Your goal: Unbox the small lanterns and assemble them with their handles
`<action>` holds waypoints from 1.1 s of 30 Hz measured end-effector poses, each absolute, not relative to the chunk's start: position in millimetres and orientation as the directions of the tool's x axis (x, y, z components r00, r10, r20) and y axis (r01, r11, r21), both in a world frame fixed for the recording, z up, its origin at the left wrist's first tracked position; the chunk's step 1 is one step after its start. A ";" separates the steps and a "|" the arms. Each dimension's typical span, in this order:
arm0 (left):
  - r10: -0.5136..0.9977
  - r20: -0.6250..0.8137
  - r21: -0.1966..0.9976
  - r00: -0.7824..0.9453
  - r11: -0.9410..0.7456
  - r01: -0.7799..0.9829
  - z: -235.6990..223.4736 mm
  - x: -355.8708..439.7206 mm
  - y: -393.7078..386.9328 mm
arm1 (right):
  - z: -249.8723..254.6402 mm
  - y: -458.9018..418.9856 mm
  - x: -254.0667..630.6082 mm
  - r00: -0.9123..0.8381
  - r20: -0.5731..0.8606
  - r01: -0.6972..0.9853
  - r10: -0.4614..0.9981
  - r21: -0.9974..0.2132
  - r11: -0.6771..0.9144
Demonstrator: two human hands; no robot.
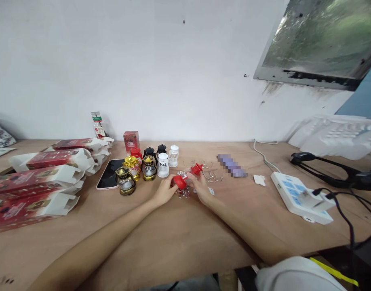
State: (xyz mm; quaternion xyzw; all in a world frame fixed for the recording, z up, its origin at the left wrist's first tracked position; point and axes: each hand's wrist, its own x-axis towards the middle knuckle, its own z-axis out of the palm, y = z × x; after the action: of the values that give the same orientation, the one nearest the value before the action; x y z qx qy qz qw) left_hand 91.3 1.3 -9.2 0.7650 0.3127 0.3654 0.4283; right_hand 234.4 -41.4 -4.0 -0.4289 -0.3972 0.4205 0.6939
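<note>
A small red toy lantern (180, 181) lies tilted between my two hands, above the middle of the table. My left hand (165, 191) is closed around its wide red end. Closed at the clear middle and the narrower red end (197, 168) is my right hand (200, 188). Whether the lantern is in one piece or two I cannot tell. Thin bent wire pieces (212, 176) are scattered just beyond my right hand. Small shiny bits (184, 193) lie beneath the lantern. Left of my hands stand several finished-looking lanterns, among them a white one (163, 165) and a bronze one (125, 182).
Flattened red boxes (52, 178) are stacked at left, near a phone (109, 174). An upright red box (131, 141) and a bottle (98, 125) stand by the wall. A power strip (297, 196) with black cables, a black-framed object (334, 169) and white plastic (337, 133) occupy the right.
</note>
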 end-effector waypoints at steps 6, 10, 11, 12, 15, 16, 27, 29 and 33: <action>0.807 0.274 0.906 0.523 -0.399 0.142 -16.4 92.5 7.1 | -6.4 -39.6 236.7 0.341 0.210 -0.199 0.916 -0.936 0.289; 0.816 0.267 0.918 0.514 -0.377 0.121 -19.4 92.5 9.2 | -5.3 -41.0 236.0 0.341 0.209 -0.218 0.916 -0.931 0.294; 0.816 0.263 0.923 0.515 -0.369 0.113 -19.6 92.6 9.2 | -5.1 -41.1 236.1 0.350 0.194 -0.240 0.917 -0.927 0.287; 0.816 0.257 0.927 0.517 -0.359 0.105 -19.6 92.7 9.1 | -4.8 -40.8 236.4 0.359 0.173 -0.266 0.917 -0.923 0.279; 0.818 0.242 0.942 0.522 -0.327 0.076 -18.7 93.6 8.5 | -3.6 -38.8 238.7 0.373 0.112 -0.338 0.921 -0.908 0.247; 0.819 0.241 0.945 0.521 -0.320 0.066 -18.2 93.8 8.4 | -2.9 -38.0 239.8 0.371 0.099 -0.355 0.923 -0.904 0.239; 0.838 0.329 0.919 0.435 -0.390 0.055 -9.5 92.5 0.9 | 1.9 -38.3 246.7 0.233 -0.062 -0.589 0.971 -0.803 0.090; 0.842 0.348 0.907 0.412 -0.414 0.081 -9.5 92.5 0.3 | 1.9 -38.5 246.5 0.223 -0.062 -0.590 0.973 -0.803 0.084; 0.862 0.363 0.884 0.355 -0.439 0.161 -11.9 90.3 3.8 | 2.7 -37.6 248.2 0.242 -0.065 -0.577 0.968 -0.812 0.089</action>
State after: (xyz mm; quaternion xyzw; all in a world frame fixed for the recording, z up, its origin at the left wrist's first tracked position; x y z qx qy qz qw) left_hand 90.3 3.8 -11.9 0.7226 0.3539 0.4444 0.3939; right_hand 248.2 -37.6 2.7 -0.3781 -0.2585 0.5589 0.6913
